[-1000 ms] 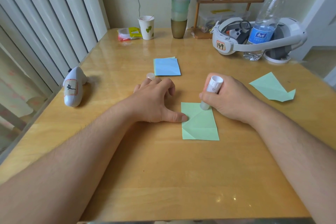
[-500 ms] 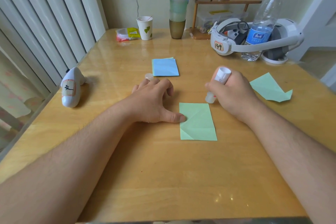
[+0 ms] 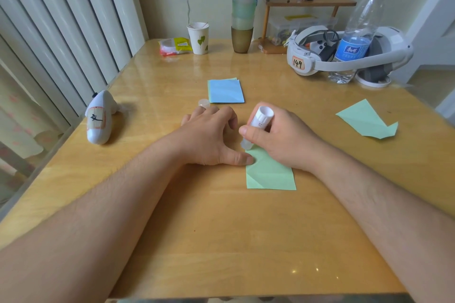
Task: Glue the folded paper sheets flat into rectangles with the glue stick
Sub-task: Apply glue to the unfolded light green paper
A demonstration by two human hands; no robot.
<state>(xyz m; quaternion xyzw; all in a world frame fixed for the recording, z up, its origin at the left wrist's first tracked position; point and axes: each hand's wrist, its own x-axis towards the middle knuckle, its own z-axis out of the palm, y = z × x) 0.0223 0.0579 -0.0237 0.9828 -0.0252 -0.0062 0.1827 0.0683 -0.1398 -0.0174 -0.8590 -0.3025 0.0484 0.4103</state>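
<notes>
Green folded sheet [image 3: 269, 174] lies flat on the wooden tabletop [image 3: 221, 241], a rectangle just in front of you. Your right hand [image 3: 278, 138] grips the glue stick [image 3: 258, 126], fingers curled round the barrel. Half a second ago the stick was lifted clear beyond the sheet's far edge; now its tip is back down at the sheet's far left corner, tilted, touching or just above the paper. Your left hand [image 3: 211, 138] has not moved: fingers loosely curled and holding nothing, thumb tip pressing the sheet's left edge. Unchanged too: blue folded sheet [image 3: 226, 91] farther back, small cap [image 3: 203, 103] beside it, second green sheet [image 3: 366, 119] unglued at right.
</notes>
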